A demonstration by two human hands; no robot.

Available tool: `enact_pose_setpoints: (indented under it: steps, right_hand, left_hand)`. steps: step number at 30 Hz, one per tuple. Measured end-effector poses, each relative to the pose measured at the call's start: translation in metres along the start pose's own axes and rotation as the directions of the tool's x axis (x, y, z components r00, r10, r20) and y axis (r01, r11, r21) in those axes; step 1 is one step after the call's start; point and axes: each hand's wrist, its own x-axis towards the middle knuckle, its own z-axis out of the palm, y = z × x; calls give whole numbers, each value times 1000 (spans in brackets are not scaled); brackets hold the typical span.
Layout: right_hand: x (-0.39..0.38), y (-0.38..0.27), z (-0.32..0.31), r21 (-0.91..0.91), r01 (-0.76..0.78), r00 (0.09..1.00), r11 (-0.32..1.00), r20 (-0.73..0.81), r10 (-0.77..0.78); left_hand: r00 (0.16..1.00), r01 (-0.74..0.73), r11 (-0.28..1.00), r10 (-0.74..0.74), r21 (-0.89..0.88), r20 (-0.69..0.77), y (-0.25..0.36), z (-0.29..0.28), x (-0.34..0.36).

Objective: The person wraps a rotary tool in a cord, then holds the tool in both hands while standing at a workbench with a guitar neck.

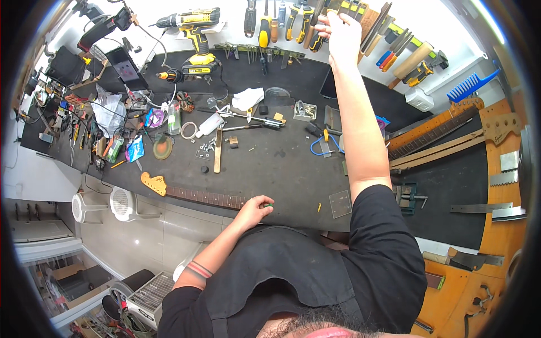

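An electric guitar neck point(205, 196) with a pale wooden headstock lies along the bench's near edge. My left hand point(251, 213) is at its right end, fingers curled and closed. A bit of green shows at those fingertips; what it belongs to is mostly hidden. Stretched far up, my right hand point(342, 39) is at the wall tool rack point(356, 8), among hanging handles. Its fingers are bent around something small and yellowish near the rack, too small to name. Files and chisels point(399, 50) with coloured handles hang just right of it.
A yellow-black cordless drill point(194, 34) hangs at the back. A flat wooden strip point(218, 151), a masking tape roll point(189, 130) and a white bottle point(209, 125) lie mid-bench. Clutter fills the left. More guitar necks point(434, 132) lean at right, near a small vise point(407, 197).
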Motion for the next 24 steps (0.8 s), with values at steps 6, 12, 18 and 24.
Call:
enact_pose_setpoints:
  steps: [6, 12, 18, 24]
  right_hand:
    - [-67, -4, -6, -192, 120, 986, 974, -88, -139]
    - [-307, 41, -55, -574, -143, 544, 806, 635, 549]
    - [-413, 34, -49, -596, -363, 533, 716, 498, 684]
    - [-407, 36, -45, -366, -724, 358, 584, 524, 773]
  left_hand:
    - [999, -5, 991, 0, -133, -38, -31, -11, -1]
    - [995, -11, 829, -45, -559, -87, -12, -20, 8]
    - [995, 8, 813, -63, -582, -74, -7, -38, 24]
    - [993, 111, 458, -19, -882, 115, -7, -46, 22]
